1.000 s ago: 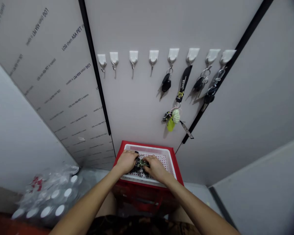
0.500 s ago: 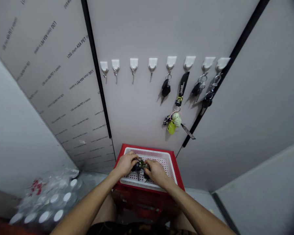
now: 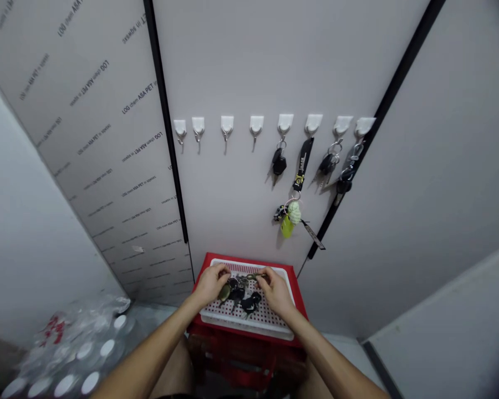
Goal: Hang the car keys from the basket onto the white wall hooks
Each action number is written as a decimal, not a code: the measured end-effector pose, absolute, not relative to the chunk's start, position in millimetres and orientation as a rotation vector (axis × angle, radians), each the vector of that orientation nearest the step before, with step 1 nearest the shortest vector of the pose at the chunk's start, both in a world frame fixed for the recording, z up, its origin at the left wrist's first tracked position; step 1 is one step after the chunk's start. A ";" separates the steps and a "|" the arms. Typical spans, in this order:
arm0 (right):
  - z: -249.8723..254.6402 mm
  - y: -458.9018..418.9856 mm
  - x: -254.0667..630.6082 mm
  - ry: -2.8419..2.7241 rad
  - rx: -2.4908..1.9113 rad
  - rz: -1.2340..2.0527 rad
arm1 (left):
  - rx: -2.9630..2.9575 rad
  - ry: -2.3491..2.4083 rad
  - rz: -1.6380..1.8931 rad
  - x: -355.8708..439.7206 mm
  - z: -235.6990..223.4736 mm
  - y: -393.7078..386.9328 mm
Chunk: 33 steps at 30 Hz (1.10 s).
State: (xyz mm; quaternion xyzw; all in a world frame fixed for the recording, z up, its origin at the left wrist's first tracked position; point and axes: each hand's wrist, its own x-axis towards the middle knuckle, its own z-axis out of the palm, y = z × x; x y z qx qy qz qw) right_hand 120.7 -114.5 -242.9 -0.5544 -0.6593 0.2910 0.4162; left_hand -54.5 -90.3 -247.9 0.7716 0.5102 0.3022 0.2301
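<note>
My left hand (image 3: 211,282) is over the left side of a white perforated plastic basket (image 3: 249,328), its fingers closed on a bunch of keys (image 3: 233,284). A greenish oval fob (image 3: 224,292) hangs by that hand. On the right, my right hand (image 3: 276,291) pinches a brass-coloured clip (image 3: 253,276) that stretches toward the same bunch; whether the two are joined is hard to make out. Another set of black-headed keys (image 3: 250,303) lies on the basket floor between the hands.
The basket stands on a red stool (image 3: 298,293). White wall hooks (image 3: 256,124) form a row above; several on the right carry key sets, one with a black strap (image 3: 303,164) and a yellow-green charm (image 3: 287,226). Wrapped bottles (image 3: 85,350) stand at lower left.
My hands have moved apart, the right one drawing the brass-coloured clip to the right. Keys in the basket show more fully. The whole view has shifted slightly.
</note>
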 end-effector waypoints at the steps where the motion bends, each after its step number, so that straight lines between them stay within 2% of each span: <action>1: -243.0 -114.1 120.4 -1.585 -1.367 0.816 | 2.128 1.401 0.829 -53.4 -246.7 -91.5; 7: -228.9 -114.3 107.8 -1.334 -1.147 1.101 | 2.204 1.269 0.801 -42.8 -243.4 -99.3; 20: -201.3 -122.3 104.3 -1.022 -0.895 1.340 | 2.073 1.052 0.845 -41.9 -213.4 -101.1; 27: -198.1 -119.0 114.5 -0.968 -0.919 1.229 | 1.740 1.125 0.978 -35.7 -205.3 -102.1; 33: -210.8 -112.0 128.9 -1.081 -1.175 1.056 | 1.519 1.148 1.061 -36.7 -183.9 -95.9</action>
